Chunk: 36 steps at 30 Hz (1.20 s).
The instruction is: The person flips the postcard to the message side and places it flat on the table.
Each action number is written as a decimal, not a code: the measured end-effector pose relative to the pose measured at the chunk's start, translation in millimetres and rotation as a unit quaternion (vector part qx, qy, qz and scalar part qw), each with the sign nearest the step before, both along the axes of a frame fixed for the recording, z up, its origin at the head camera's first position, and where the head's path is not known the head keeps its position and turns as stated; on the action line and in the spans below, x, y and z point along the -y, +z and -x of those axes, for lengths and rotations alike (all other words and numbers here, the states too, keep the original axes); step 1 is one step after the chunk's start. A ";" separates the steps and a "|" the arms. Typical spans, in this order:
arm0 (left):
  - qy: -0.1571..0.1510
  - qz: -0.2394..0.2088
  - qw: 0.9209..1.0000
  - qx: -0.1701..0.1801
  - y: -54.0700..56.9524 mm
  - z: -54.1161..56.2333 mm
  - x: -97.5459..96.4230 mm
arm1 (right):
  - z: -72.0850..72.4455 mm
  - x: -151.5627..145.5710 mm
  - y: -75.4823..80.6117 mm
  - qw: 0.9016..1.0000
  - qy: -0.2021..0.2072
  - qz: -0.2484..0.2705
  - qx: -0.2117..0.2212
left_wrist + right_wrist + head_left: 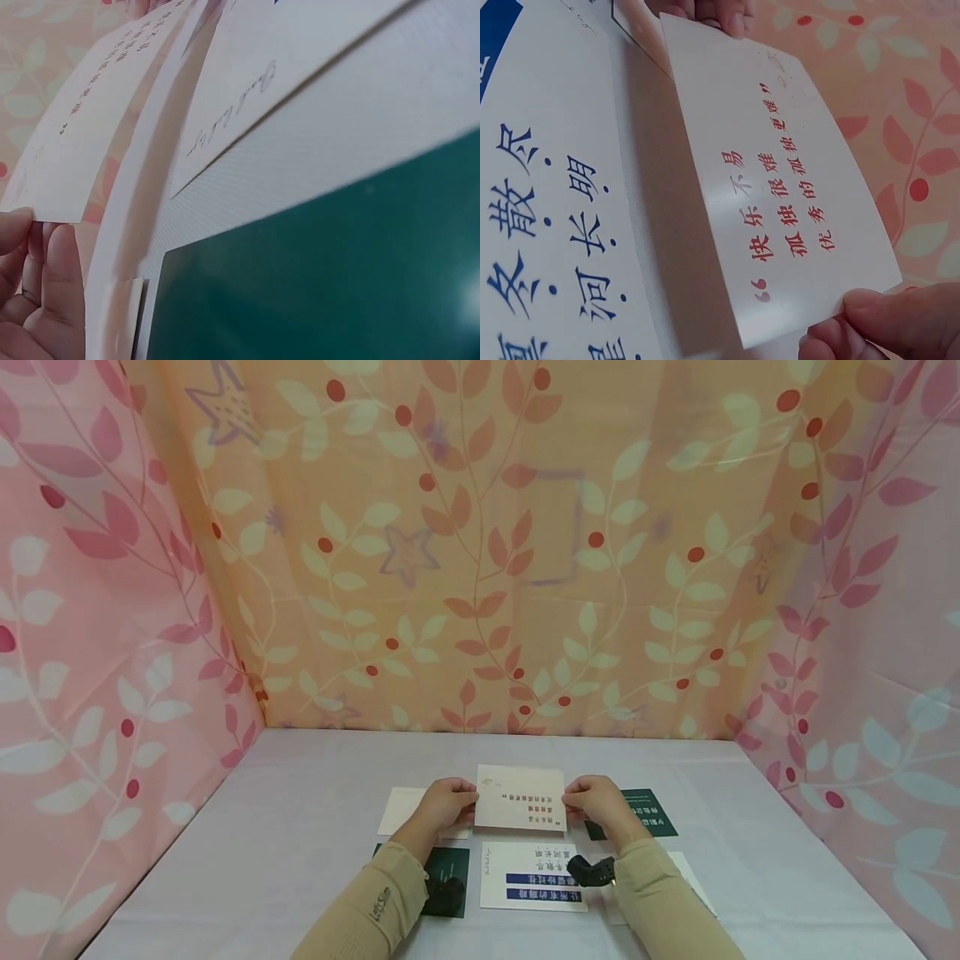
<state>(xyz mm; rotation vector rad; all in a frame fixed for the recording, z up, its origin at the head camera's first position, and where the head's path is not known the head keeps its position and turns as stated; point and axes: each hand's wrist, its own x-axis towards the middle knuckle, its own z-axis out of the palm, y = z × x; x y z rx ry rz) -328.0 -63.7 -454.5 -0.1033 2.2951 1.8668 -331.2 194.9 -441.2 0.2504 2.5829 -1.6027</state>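
Observation:
A white card with red Chinese lettering (521, 799) is pinched at its two side edges between both hands. My left hand (446, 803) has thumb and fingers on its left edge; in the left wrist view the left thumb (13, 231) presses on a corner. My right hand (600, 803) grips the opposite edge, and the right wrist view shows that thumb (870, 307) on top near a corner. The card is held up off the table, slightly bowed. Just nearer lies a white card with blue bands and dark lettering (525, 860), partly overlapped by a dark wrist strap.
Around the hands on the white table (300, 793) lie other cards: a pale one (399, 806) at far left, a green one (648, 814) at far right, a dark green one (454, 868) under the left wrist, a white one (686, 870) beneath the right sleeve. Patterned curtains (480, 610) enclose the table.

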 end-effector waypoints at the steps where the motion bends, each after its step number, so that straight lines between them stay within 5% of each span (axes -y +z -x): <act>1: 0.000 0.001 1.000 0.000 0.0 -0.2 0.1 | 0.1 -0.1 0.2 1.000 -0.001 0.001 -0.002; 36: 0.010 -0.021 1.000 -0.006 -0.5 1.4 5.9 | -1.5 -2.8 5.0 1.000 -0.002 0.009 -0.024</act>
